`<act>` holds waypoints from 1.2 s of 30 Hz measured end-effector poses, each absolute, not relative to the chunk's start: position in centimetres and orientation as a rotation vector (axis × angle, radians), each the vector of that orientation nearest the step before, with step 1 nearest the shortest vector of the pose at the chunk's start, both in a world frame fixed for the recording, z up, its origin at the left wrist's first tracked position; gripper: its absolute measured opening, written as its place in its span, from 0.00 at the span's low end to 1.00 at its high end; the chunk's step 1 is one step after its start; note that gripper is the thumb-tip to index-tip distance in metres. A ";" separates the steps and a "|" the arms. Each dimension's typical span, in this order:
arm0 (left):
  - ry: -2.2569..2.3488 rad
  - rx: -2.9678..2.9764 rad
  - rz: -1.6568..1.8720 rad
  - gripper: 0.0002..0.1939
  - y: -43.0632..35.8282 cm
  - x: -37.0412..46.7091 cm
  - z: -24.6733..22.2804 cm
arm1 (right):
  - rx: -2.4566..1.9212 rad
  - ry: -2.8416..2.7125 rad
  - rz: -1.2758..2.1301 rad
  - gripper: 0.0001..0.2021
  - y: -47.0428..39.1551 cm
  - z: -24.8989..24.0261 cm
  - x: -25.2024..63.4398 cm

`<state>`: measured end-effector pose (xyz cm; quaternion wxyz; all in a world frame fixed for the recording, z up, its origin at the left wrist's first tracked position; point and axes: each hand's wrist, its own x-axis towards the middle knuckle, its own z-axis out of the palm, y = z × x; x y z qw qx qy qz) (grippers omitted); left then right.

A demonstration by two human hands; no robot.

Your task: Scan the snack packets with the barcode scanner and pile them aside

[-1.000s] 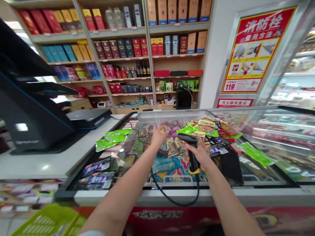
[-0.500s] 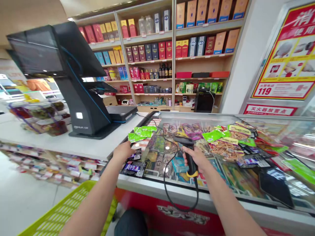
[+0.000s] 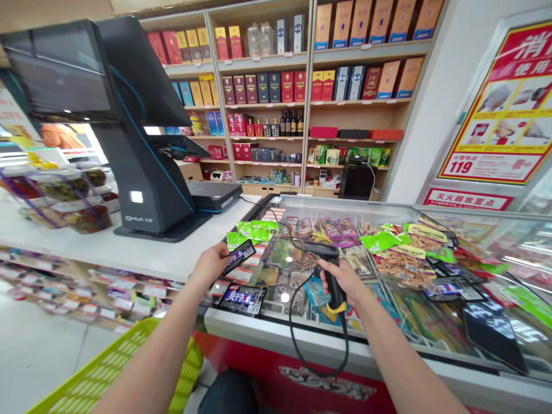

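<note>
L hand (image 3: pixel 212 262) has just lifted a black packet (image 3: pixel 239 256), pinched by one end above the freezer's L edge, nr green packets (image 3: pixel 252 231), while R hand (image 3: pixel 342 280) still grips the scanner (image 3: pixel 331 276), so both hands are now full.

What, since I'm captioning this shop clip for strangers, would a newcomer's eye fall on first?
Probably the black scanner in the right hand, held low over the glass-topped case at centre, with the left hand pinching a small black packet beside it. The big dark cash register towers at the left, while a red and yellow poster glares from the right.
</note>
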<state>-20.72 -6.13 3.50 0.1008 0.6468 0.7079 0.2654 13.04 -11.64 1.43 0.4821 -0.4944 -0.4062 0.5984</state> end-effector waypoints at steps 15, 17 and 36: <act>1.549 1.390 1.531 0.16 2.1 -3.7 0.9 | -1.223 -1.222 1.268 0.16 -9.7 3.6 15.3; 1.468 1.379 1.560 0.16 2.4 -3.9 0.1 | -1.241 -1.203 1.266 0.16 -9.7 2.9 15.7; 1.840 1.689 1.416 0.09 0.6 -5.6 0.7 | -1.262 -1.185 1.452 0.18 -10.0 1.4 16.2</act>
